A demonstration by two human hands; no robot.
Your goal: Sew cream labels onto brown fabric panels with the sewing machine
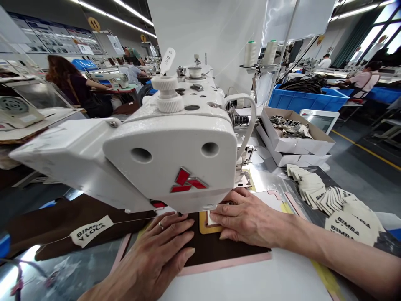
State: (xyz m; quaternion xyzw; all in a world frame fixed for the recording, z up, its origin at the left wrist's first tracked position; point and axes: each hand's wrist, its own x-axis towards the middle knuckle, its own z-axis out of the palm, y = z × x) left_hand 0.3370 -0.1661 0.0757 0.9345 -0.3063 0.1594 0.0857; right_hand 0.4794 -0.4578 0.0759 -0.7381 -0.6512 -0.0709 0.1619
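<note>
My left hand (159, 251) lies flat on dark brown fabric (216, 251), fingers stretched out and slightly apart, a ring on one finger. Right of it, my right hand (247, 215) has its fingers bent over a small yellow-edged template (205, 228) with a white inner part, its thumb at the lower edge. The template rests on the fabric beneath the white sewing machine head (175, 146). The machine hides the needle area and some fingertips. A label printed "BIMBA Y LOLA" (91, 231) hangs on a thread at the left, over more brown fabric (56, 217).
Cream labels (335, 200) lie fanned out on the right. Behind them stand stacked cardboard boxes (300, 144) holding more labels, and a blue crate (307, 98). Thread cones (249, 54) stand at the back. Other people sit at machines in the background. Pink strips (225, 264) edge the white work board (244, 282).
</note>
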